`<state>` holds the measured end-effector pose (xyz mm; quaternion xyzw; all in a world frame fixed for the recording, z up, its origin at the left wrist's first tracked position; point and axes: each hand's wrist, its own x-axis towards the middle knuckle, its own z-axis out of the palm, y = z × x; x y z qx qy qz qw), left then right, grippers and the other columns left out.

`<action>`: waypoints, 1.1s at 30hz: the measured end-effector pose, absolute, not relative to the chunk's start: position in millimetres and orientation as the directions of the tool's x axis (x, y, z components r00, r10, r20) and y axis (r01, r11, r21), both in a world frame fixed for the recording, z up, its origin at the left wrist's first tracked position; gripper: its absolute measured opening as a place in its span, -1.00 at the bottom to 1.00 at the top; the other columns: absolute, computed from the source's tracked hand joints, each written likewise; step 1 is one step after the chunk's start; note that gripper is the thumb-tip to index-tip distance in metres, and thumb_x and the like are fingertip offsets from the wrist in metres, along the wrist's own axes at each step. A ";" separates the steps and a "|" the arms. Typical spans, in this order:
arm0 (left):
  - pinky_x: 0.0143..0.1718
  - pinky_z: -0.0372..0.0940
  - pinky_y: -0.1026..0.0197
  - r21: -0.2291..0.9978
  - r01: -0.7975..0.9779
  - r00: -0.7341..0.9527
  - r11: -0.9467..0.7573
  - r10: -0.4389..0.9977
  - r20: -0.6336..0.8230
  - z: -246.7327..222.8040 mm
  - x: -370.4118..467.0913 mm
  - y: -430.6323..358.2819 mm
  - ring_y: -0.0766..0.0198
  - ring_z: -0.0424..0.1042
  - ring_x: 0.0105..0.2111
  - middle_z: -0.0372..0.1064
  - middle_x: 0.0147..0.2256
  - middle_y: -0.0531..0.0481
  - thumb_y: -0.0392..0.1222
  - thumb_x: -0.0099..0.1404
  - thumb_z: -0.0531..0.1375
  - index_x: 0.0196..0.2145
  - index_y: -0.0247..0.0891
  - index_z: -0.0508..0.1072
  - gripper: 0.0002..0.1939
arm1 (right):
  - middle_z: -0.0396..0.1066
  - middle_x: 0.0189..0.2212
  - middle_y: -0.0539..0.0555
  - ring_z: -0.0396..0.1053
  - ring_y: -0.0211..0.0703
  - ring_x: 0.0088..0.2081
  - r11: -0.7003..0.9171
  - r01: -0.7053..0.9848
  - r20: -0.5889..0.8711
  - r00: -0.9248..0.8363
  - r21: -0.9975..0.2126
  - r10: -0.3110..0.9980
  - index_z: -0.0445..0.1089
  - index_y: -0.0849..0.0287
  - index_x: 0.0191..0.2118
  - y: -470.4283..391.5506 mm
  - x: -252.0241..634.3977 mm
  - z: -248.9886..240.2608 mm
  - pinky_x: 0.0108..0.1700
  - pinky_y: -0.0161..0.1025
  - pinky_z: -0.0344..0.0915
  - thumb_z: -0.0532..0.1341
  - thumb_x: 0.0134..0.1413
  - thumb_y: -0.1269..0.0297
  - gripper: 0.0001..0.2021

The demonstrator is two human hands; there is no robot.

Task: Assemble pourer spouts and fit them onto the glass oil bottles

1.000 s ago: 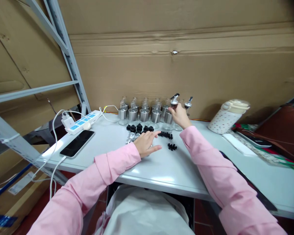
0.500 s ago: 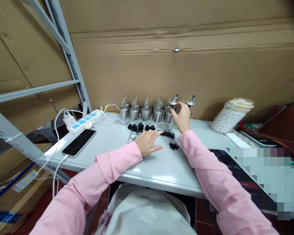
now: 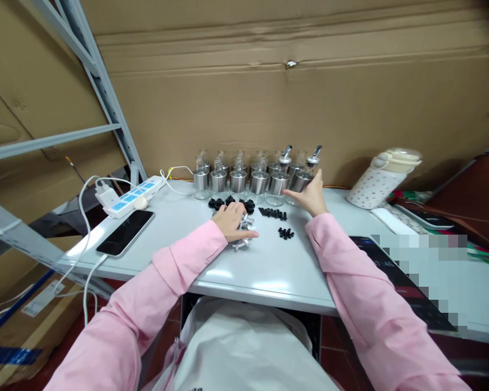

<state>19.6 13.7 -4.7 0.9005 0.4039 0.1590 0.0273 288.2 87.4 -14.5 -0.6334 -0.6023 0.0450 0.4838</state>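
Note:
Several glass bottles with metal sleeves (image 3: 238, 181) stand in rows at the back of the white table. Two at the right carry metal pour spouts (image 3: 313, 157). My right hand (image 3: 311, 195) is beside the rightmost front bottle (image 3: 301, 181), thumb and fingers apart; whether it touches the glass is unclear. My left hand (image 3: 232, 221) lies over small silver parts (image 3: 241, 245), its thumb stretched out to the right and fingers spread. Black round parts (image 3: 219, 203), black strip-like pieces (image 3: 273, 214) and small black pieces (image 3: 286, 233) lie in front of the bottles.
A phone (image 3: 126, 232) and a power strip (image 3: 134, 196) with white cables lie at the left. At the right are a dotted tumbler (image 3: 378, 182) and a tablet (image 3: 407, 282). A metal shelf frame (image 3: 118, 114) rises at the left; cardboard (image 3: 228, 98) stands behind.
My right hand has moved from the spout of one bottle to the side of the rightmost front bottle. My left hand has shifted slightly left, showing more silver parts. The view has tilted slightly.

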 end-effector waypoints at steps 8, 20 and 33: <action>-0.12 0.11 0.04 0.142 0.699 0.665 -0.701 0.710 0.234 -1.0 22.2 11.0 0.08 0.22 -0.10 0.25 -0.14 -0.12 0.26 0.18 0.02 -0.23 -0.30 0.27 -0.49 | -0.15 0.14 0.50 -0.20 0.32 0.20 0.175 0.794 0.635 0.310 -0.583 0.708 -0.26 0.43 0.21 77.3 277.8 -3.5 0.14 0.18 -0.12 0.32 -0.29 0.07 0.03; -0.03 0.07 0.04 0.106 0.654 0.691 -0.749 0.649 0.320 5.5 23.7 10.0 0.13 0.22 -0.08 0.29 -0.13 -0.11 -0.07 0.27 0.03 -0.07 -0.28 0.31 -0.67 | 0.19 -0.05 0.27 0.23 0.03 -0.01 0.367 0.810 0.789 0.179 -0.457 0.587 0.19 0.22 -0.01 30.0 249.7 41.1 -0.10 -0.04 0.26 0.05 0.01 0.34 -0.64; -0.07 0.20 0.11 0.203 0.491 0.576 -0.847 0.490 0.654 -0.7 25.3 14.6 0.18 0.24 -0.13 0.25 -0.19 -0.15 -0.24 0.32 -0.04 -0.09 -0.31 0.31 -0.75 | 0.45 -0.48 0.05 0.36 -0.21 -0.44 0.374 0.349 0.170 -0.495 -0.859 0.852 0.45 0.22 -0.40 8.8 226.0 42.8 -0.39 -0.24 0.28 0.35 -0.33 0.10 -0.67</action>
